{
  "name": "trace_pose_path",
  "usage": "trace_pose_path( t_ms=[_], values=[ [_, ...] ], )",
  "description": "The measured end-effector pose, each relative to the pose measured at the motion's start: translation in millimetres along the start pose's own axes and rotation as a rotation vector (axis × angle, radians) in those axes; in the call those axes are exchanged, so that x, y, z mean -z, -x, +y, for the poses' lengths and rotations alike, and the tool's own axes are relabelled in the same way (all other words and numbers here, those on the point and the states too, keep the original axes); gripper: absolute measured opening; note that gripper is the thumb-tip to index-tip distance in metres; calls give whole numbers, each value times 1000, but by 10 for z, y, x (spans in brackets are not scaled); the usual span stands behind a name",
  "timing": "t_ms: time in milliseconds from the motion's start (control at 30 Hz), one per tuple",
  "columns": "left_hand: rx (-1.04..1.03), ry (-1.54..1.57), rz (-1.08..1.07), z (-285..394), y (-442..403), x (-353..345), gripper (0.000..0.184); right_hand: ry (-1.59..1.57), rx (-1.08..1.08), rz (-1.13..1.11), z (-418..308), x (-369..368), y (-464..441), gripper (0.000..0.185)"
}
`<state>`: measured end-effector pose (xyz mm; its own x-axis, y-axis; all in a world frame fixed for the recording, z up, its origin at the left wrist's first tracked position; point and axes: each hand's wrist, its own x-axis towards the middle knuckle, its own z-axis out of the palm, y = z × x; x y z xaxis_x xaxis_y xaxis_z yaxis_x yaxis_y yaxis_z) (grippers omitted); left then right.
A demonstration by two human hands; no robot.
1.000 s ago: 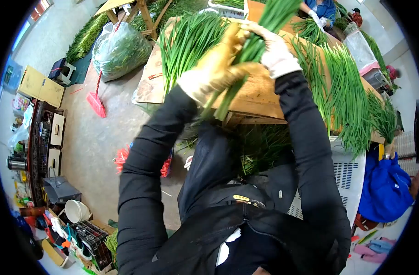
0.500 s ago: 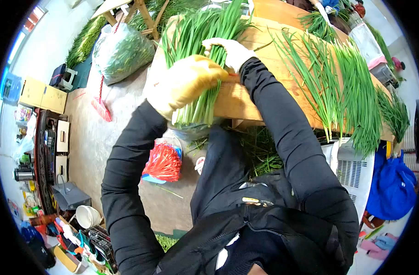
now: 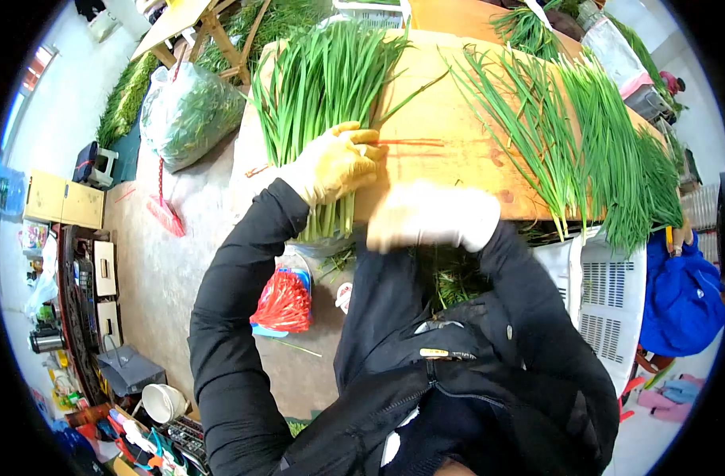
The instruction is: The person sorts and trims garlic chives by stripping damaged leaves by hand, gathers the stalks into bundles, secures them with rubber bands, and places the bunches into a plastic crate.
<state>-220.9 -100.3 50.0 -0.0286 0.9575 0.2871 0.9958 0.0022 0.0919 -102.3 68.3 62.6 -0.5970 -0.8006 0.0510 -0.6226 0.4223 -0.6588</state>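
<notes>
My left hand (image 3: 336,165), in a yellow glove, is wrapped over the lower part of a thick bunch of garlic chives (image 3: 319,87) on the wooden table. The pale stem ends poke out below the glove, past the table edge. A thin red tie (image 3: 414,143) runs right from beside my left fingers, and a short red end (image 3: 257,170) shows left of the bunch. My right hand (image 3: 434,216), in a pale glove, is at the table's front edge, apart from the bunch. Motion smears its fingers, so their state is unclear.
Loose chives (image 3: 529,127) and a thicker pile (image 3: 616,151) lie on the table's right side. A white plastic crate (image 3: 604,293) stands below them. A bundle of red ties (image 3: 284,300) sits on the floor, with a stuffed plastic bag (image 3: 189,115) further left.
My right hand has left the bunch and moved down and toward me. My left hand has shifted up onto the front of the bunch. The red tie now shows stretched out on the table.
</notes>
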Motion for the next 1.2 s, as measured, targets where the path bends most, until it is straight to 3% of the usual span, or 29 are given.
trace_pose_path(
  t_ms=[33,67,100,133,200,333,367,433,467,500,533,600,667,733,867,933,1000,1067,1100,1200],
  values=[
    [6,-2,-1,3,-8,-13,16,-379,-238,-183,-209,-267,-17,28],
    [10,-2,-4,18,-16,-9,16,-518,-80,-350,-188,-577,-111,31],
    [38,-29,-112,55,-37,58,21,-497,88,-280,-64,-920,-179,34],
    [44,-53,-100,54,-33,39,32,-428,59,-196,-76,-954,-284,37],
    [116,-40,-80,60,-39,4,47,-197,-214,110,79,-920,-438,35],
    [162,-26,-177,110,-113,54,61,-580,-223,-168,-59,-429,-71,26],
    [225,-82,-176,130,-123,23,66,-395,-177,42,57,-342,25,24],
    [284,-121,-132,150,-132,-22,79,85,-301,765,525,-341,97,34],
    [314,-148,-190,109,-151,-90,82,381,-631,774,527,-155,112,33],
    [338,-152,-192,127,-176,-83,82,645,-541,890,668,-64,139,31],
    [361,-156,-196,149,-198,-75,83,649,-547,900,727,-37,157,31],
    [383,-163,-168,149,-185,-115,83,648,-714,625,829,-61,186,29],
    [390,-197,-153,111,-169,-172,81,645,-666,599,921,-158,174,23],
    [425,-218,-66,85,-156,-247,78,609,-794,531,812,-265,146,19],
    [409,-295,-89,89,-172,-277,73,611,-669,659,779,-392,239,16],
    [409,-532,-349,118,-204,-344,74,608,-688,650,748,-364,231,16],
    [466,-504,-425,192,-272,-326,77,603,-706,639,704,-366,249,16],
    [430,-481,-443,304,-343,-183,80,485,-710,604,661,-363,295,16],
    [406,-456,-458,350,-371,-142,84,307,-811,515,637,-346,334,16],
    [360,-398,-429,514,-381,-123,88,362,-703,516,293,-320,655,18]
  ],
)
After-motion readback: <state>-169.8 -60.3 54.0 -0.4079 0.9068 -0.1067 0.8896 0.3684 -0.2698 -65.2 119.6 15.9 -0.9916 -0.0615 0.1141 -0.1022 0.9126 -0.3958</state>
